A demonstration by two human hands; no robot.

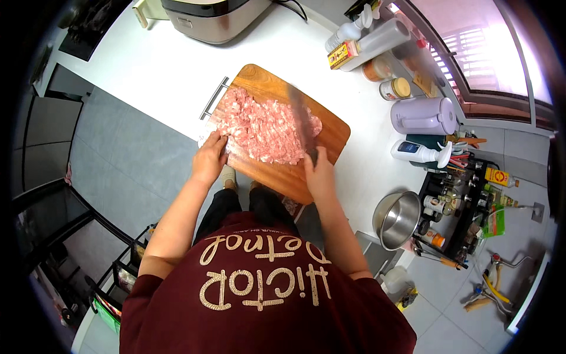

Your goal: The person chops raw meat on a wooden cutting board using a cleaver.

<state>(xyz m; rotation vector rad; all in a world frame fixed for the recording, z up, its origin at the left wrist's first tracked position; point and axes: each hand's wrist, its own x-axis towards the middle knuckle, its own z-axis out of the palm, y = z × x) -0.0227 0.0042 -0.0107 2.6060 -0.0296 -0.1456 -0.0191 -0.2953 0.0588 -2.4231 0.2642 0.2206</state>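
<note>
Pink minced meat (265, 131) is spread in a thick, uneven layer over a wooden cutting board (323, 115), which lies at a slant on the white counter. My right hand (320, 174) is closed round the handle of a kitchen knife (301, 115) at the board's near right side. The broad dark blade, smeared by motion, points away from me across the right part of the meat. My left hand (210, 158) grips the board's left edge, fingertips beside the meat. A whitish patch with faint markings shows next to those fingers; I cannot tell what it is.
A metal handle (214, 98) borders the board's upper left side. A rice cooker (215, 17) stands at the far edge of view. Along the window are jars, a lilac kettle (423, 115) and a spray bottle (420, 151). A steel bowl (397, 220) sits right, near a bottle rack (451, 206).
</note>
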